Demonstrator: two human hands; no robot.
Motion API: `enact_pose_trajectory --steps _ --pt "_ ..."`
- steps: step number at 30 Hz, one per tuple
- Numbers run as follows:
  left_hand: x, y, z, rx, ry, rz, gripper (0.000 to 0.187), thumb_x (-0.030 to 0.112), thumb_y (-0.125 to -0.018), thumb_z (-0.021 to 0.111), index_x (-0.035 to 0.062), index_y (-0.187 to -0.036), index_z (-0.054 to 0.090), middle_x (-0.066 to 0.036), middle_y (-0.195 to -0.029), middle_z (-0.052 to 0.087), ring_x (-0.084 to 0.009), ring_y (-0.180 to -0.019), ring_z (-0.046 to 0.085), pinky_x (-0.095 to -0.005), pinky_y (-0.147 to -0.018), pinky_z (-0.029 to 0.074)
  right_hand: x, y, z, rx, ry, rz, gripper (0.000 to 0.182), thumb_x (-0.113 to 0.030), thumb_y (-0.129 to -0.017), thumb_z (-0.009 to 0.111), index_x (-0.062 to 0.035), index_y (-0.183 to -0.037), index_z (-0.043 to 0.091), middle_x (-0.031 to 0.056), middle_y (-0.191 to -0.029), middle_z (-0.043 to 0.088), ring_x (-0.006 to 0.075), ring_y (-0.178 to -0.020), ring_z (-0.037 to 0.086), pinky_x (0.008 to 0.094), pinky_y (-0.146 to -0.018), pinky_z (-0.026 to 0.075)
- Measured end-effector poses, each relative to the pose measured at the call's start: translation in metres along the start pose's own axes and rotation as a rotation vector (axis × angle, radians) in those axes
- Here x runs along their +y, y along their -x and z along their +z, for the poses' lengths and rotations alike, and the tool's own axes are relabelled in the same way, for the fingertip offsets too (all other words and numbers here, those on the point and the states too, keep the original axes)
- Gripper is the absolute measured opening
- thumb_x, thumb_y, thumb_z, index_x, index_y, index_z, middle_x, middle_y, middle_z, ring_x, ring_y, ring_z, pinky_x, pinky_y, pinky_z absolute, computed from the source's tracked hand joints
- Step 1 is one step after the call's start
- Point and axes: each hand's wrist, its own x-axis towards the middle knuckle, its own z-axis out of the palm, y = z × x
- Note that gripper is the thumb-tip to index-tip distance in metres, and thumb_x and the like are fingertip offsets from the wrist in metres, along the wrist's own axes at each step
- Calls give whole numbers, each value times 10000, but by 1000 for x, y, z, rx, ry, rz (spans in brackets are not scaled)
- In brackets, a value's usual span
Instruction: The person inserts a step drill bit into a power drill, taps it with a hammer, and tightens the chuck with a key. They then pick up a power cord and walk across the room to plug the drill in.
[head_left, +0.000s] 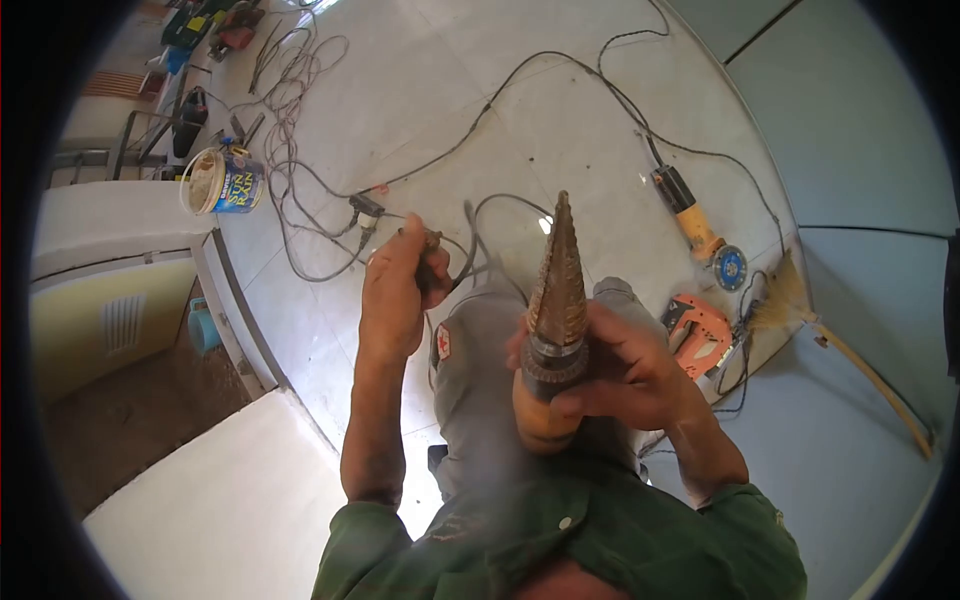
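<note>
While the right hand [625,375] is wrapped tight around the body of a drill [545,415], the stepped cone bit [558,285] stands point-up close under the camera, rusty and seated in the chuck [553,362]. The left hand [395,290] is raised beside it with its fingers curled shut on a small dark tool [432,268], possibly a chuck key, though I cannot tell for sure; a cable trails off near it.

The main danger, as I judge it, lies with the trigger: the right-hand fingers sit just below the chuck, and if the drill is plugged in and the grip squeezes by accident, the chuck would spin against them. The bit's tip points toward the person's face, so a slip upward could bring it very near. If the bit is not clamped firmly, it could wobble or drop onto the knee [480,330] beneath.

On the tiled floor [560,110], loose cables [300,170] loop widely and could catch a foot. An angle grinder [700,232] with its disc exposed lies near an orange power tool [700,335] and a broom [830,335], well apart from the hands, and a paint can [222,180] stands further off
</note>
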Motion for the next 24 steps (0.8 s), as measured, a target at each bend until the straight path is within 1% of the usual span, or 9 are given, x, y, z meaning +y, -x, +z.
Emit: enact_pose_trajectory --steps 1,3,4,6,10,14,16,22,24 --pt "3 6 3 89 -62 -13 258 257 -976 474 56 -826 532 -31 -718 538 -90 -564 458 -208 -510 369 0 0 0 2 30 1 551 12 -737 743 3 -1203 448 124 -1141 564 189 -1067 557 336 -921 441" --pt "11 20 10 108 -50 0 214 222 -968 498 40 -863 536 -41 -766 553 -92 -591 477 -211 -538 388 -1 4 5 114 132 -2 580 31 -712 762 1 -1204 456 113 -1120 572 171 -1054 559 323 -910 449" --pt "12 26 12 115 -43 3 194 205 -964 509 31 -882 538 -45 -790 560 -93 -605 487 -213 -553 397 -1 4 6 107 196 -32 593 31 -700 775 1 -1202 460 105 -1117 572 163 -1049 558 318 -907 450" --pt "13 31 4 0 -95 59 151 162 -958 512 18 -920 538 -52 -814 570 -98 -638 503 -218 -585 410 -5 -2 7 93 342 -117 618 33 -676 799 0 -1197 469 89 -1112 571 147 -1039 557 309 -902 453" --pt "9 33 -1 -175 -97 96 127 133 -953 522 9 -949 544 -52 -840 586 -95 -672 515 -220 -609 412 -9 0 14 135 230 -4 655 25 -667 808 11 -1229 472 65 -1102 569 126 -1026 554 293 -900 456" --pt "5 26 4 -126 -47 59 154 161 -957 529 10 -940 553 -42 -838 589 -95 -681 519 -219 -607 407 -13 2 16 183 102 119 715 28 -656 814 24 -1277 458 67 -1121 570 130 -1041 554 296 -910 455" --pt "-1 22 2 -167 -29 45 166 177 -957 534 14 -938 560 -39 -839 591 -94 -681 522 -218 -603 405 -12 5 15 160 125 116 714 18 -671 803 30 -1289 447 86 -1146 571 148 -1060 556 306 -921 454" --pt "-8 23 2 -188 32 30 165 186 -960 527 27 -948 570 -39 -856 604 -97 -692 536 -226 -618 416 -31 3 27 99 254 162 626 -74 -780 719 47 -1308 405 174 -1191 564 242 -1100 566 362 -964 437" --pt "-10 22 -3 -209 51 33 163 186 -961 524 28 -962 566 -46 -886 610 -99 -708 541 -228 -629 420 -25 0 24 44 234 98 615 -111 -805 698 50 -1314 392 191 -1185 561 264 -1101 567 372 -968 433"
